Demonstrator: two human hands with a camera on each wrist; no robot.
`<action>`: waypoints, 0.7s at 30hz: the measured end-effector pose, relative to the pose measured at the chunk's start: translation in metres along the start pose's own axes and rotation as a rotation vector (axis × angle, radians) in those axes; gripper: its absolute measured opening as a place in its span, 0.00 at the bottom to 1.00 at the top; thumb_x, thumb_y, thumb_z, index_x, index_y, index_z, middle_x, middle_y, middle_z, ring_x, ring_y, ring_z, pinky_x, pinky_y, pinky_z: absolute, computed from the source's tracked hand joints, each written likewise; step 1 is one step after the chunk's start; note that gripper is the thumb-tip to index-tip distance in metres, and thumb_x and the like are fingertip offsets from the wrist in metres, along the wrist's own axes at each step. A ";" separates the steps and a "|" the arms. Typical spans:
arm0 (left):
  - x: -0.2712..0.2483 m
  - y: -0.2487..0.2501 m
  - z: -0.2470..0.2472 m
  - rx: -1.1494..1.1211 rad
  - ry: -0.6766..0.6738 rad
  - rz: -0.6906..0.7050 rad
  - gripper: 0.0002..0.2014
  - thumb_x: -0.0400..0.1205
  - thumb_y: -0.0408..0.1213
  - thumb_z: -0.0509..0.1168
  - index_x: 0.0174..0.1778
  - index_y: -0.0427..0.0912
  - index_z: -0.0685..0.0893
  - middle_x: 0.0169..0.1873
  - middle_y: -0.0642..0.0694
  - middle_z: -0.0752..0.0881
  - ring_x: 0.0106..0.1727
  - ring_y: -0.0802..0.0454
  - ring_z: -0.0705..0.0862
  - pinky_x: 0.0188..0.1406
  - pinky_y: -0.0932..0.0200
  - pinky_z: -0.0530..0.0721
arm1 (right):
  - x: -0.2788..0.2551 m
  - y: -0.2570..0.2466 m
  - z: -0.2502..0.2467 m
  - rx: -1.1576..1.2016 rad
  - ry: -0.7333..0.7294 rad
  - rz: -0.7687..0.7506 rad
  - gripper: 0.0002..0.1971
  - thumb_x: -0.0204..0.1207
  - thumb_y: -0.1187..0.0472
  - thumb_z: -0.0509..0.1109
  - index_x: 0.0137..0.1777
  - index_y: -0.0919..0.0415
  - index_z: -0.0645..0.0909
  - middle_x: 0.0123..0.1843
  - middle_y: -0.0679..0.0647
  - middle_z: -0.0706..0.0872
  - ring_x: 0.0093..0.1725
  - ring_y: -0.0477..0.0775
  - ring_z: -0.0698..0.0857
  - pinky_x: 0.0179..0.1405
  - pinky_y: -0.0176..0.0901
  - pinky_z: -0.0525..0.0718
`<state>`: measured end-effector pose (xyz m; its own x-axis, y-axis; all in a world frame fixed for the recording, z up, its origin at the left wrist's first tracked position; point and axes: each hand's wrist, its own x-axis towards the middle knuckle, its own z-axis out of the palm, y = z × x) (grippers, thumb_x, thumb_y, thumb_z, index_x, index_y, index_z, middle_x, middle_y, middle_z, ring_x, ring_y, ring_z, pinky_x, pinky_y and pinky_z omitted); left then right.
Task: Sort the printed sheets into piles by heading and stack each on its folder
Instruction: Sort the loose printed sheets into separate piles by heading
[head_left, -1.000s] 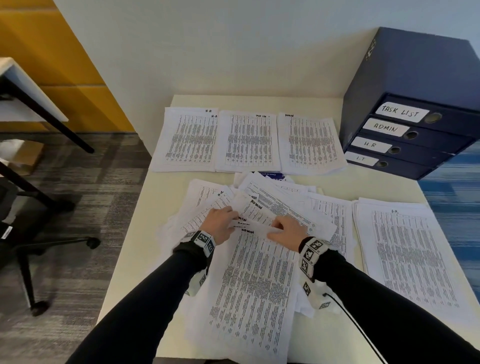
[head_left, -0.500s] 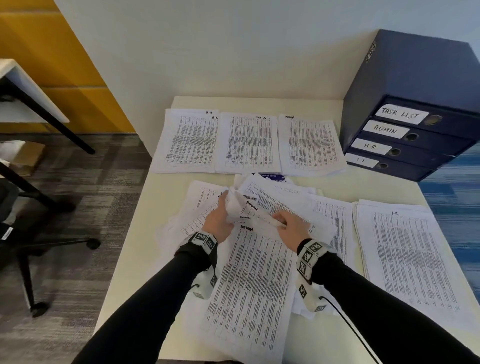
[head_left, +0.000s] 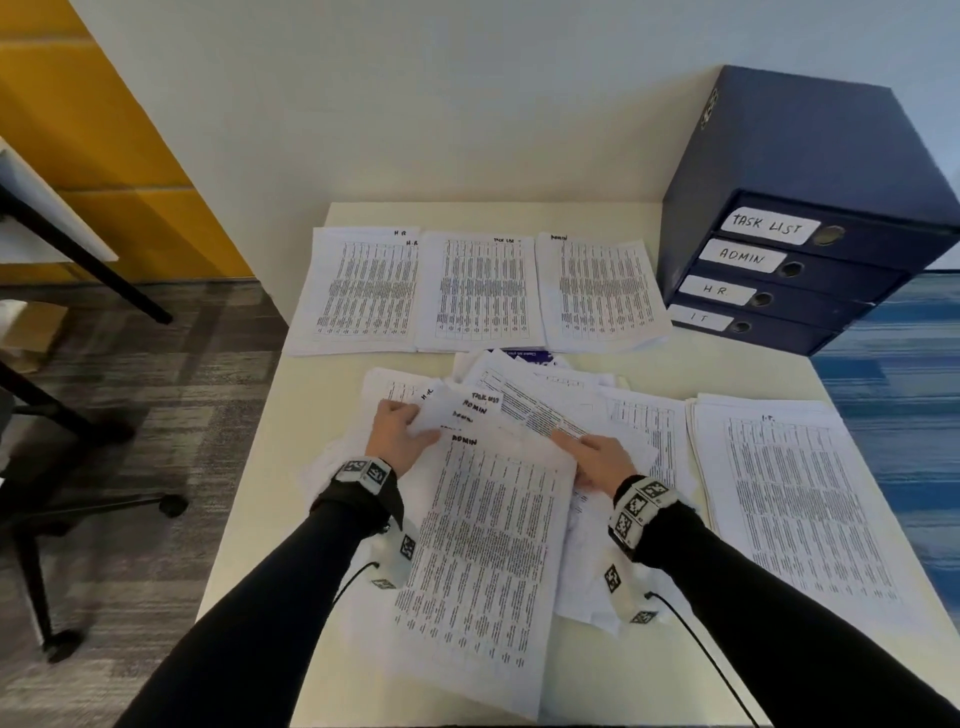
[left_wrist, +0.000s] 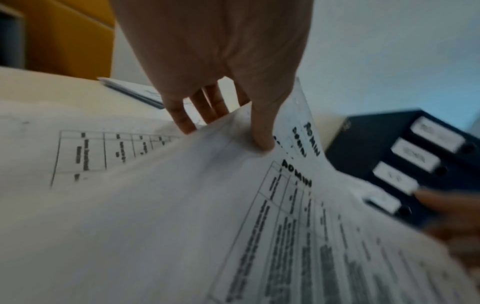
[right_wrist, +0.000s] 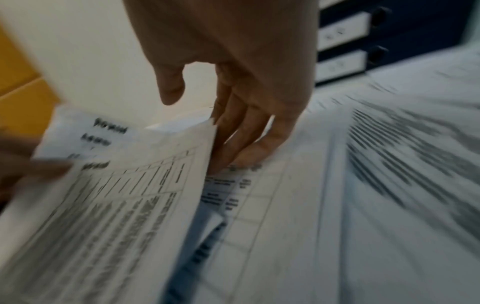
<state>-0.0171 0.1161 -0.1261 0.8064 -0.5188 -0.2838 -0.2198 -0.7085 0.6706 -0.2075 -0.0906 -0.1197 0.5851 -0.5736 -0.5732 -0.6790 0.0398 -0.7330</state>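
Note:
A loose heap of printed sheets (head_left: 571, 395) lies mid-table. My left hand (head_left: 415, 426) pinches the top-left corners of several fanned sheets, thumb (left_wrist: 262, 133) on top and fingers (left_wrist: 197, 111) beneath. "ADMIN" heads the long front sheet (head_left: 483, 545), and "TASK LIST" and more "ADMIN" headings show behind it. My right hand (head_left: 576, 447) rests at the right edge of those sheets, fingers (right_wrist: 246, 133) straight and slipped under the edge, thumb off the paper. Sorted piles lie behind: HR (head_left: 363, 291), Task List (head_left: 480, 291), Admin (head_left: 602, 291). The IT pile (head_left: 795, 504) lies at the right.
A dark blue file box (head_left: 795, 208) with drawers labelled TASK LIST, ADMIN, HR, IT stands at the back right corner. A blue folder edge (head_left: 530, 356) peeks from under the heap. The cream table (head_left: 291, 467) ends close on the left; an office chair base (head_left: 78, 493) stands beyond.
My left hand has fanned the sheet corners further, so more headings now show. My right hand has slid a little right along the sheet's edge.

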 end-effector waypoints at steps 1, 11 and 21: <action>0.000 0.001 -0.003 -0.072 -0.024 -0.044 0.31 0.77 0.50 0.70 0.70 0.33 0.76 0.67 0.40 0.76 0.69 0.41 0.75 0.70 0.48 0.73 | -0.003 0.002 -0.001 0.196 -0.068 0.074 0.22 0.71 0.42 0.74 0.47 0.64 0.83 0.42 0.59 0.89 0.41 0.59 0.88 0.48 0.48 0.87; -0.015 0.087 -0.029 -0.420 0.240 0.082 0.29 0.86 0.47 0.58 0.79 0.36 0.61 0.69 0.39 0.76 0.67 0.45 0.77 0.65 0.53 0.74 | -0.024 -0.045 -0.006 0.509 -0.129 0.079 0.19 0.73 0.68 0.73 0.65 0.62 0.79 0.64 0.56 0.81 0.62 0.59 0.80 0.63 0.57 0.78; -0.040 0.155 -0.050 -0.518 0.670 0.316 0.22 0.84 0.37 0.62 0.71 0.38 0.61 0.42 0.60 0.77 0.38 0.67 0.77 0.32 0.74 0.71 | -0.065 -0.141 -0.010 0.443 0.174 -0.503 0.12 0.77 0.63 0.68 0.57 0.60 0.71 0.49 0.46 0.79 0.47 0.44 0.79 0.44 0.33 0.78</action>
<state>-0.0556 0.0513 0.0235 0.9368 -0.1501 0.3160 -0.3412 -0.1917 0.9203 -0.1540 -0.0668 0.0248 0.6768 -0.7313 -0.0842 -0.0769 0.0435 -0.9961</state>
